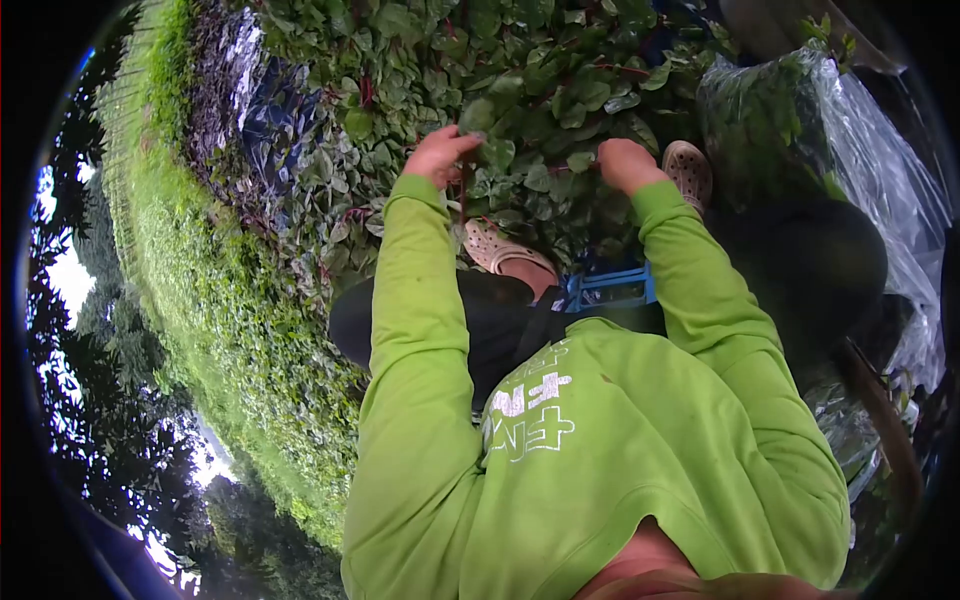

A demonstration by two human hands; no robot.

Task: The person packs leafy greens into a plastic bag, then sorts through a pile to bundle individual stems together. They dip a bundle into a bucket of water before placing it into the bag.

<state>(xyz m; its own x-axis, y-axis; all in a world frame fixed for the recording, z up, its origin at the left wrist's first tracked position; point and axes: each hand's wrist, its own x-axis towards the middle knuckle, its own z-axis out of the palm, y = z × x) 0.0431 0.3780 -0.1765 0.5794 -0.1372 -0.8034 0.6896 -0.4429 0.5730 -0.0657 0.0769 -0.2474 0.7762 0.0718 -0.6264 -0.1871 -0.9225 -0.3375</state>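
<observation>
My left hand [437,157] is closed at the edge of a heap of leafy greens, thumb and forefinger toward a slightly blurred leaf [478,116]. A reddish stem [462,195] hangs just below these fingers. Across from it, my right hand [627,165] is curled in a fist round the end of a red-stemmed leafy sprig [537,178], whose leaves point toward my left hand. The fingertips of the right hand are hidden. Broad green leaves on red stems [400,70] spread in a thick pile beyond both hands.
Beneath me is a blue plastic crate or stool [610,288], between my feet in pale clogs [490,245]. Clear plastic bagging [850,150] with greens inside stands at the right. Blue sheeting [275,110] and a grassy strip [200,230] lie to the left.
</observation>
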